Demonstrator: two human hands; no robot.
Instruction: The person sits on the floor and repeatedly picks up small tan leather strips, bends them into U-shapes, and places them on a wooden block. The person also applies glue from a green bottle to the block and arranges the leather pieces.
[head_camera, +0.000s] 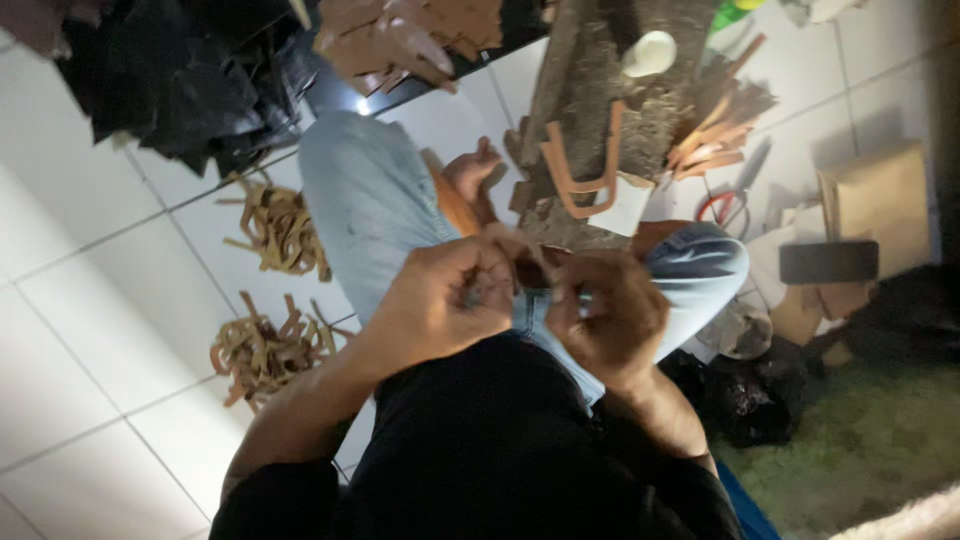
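Observation:
My left hand (445, 300) and my right hand (605, 310) meet in front of my lap, above my blue jeans (370, 200). Both are closed on a small dark brown strip piece (530, 268) held between the fingertips; its shape is blurred. Just beyond the hands stands a rough, crusted work block (620, 110) with a bent brown U-shaped strap (585, 170) lying on it. My bare foot (470, 175) rests beside the block.
Two heaps of tan strips (280, 230) (265, 350) lie on the white tile floor at left. Brown cut pieces (410, 40) and black sheets (170, 80) lie far left. Red-handled scissors (730, 200), more strips (720, 125), cardboard (880, 200), a dark phone (828, 262), a white cup (650, 52) sit at right.

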